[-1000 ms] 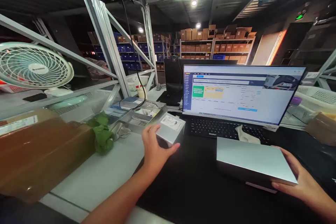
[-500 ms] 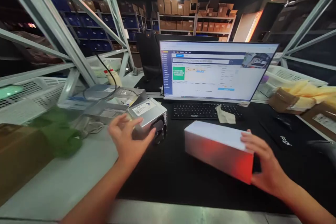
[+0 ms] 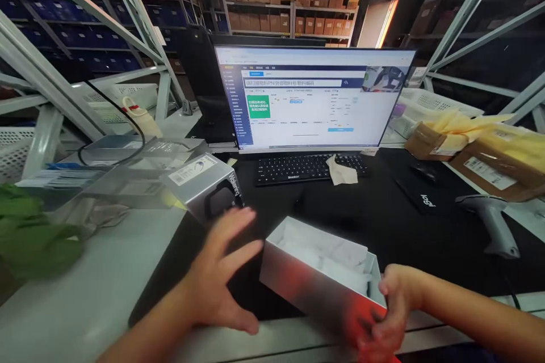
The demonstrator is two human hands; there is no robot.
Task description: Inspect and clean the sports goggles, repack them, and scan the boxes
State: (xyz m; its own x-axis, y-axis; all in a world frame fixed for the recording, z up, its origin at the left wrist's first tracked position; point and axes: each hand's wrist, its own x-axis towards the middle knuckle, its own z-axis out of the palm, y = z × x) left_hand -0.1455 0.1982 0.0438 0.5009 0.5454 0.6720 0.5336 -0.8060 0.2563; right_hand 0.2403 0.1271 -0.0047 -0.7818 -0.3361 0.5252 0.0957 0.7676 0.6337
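A long silver box (image 3: 306, 286) lies open-topped at the near edge of the black mat, with white paper (image 3: 327, 255) inside it. My right hand (image 3: 389, 309) grips its near right end. My left hand (image 3: 217, 275) hovers with fingers spread just left of the box, touching nothing that I can see. Behind my left hand a small grey box (image 3: 204, 184) with a white label stands on the desk.
A monitor (image 3: 310, 99) and black keyboard (image 3: 309, 167) stand behind the boxes. A barcode scanner (image 3: 489, 224) lies at the right, beside brown parcels (image 3: 489, 173). Clear trays (image 3: 128, 173) and a green cloth (image 3: 34, 232) are at the left. Metal shelving surrounds the desk.
The view dropped toward the desk. The silver box came to the near edge and now shows its open inside. My left hand left the small grey box and moved toward the silver box.
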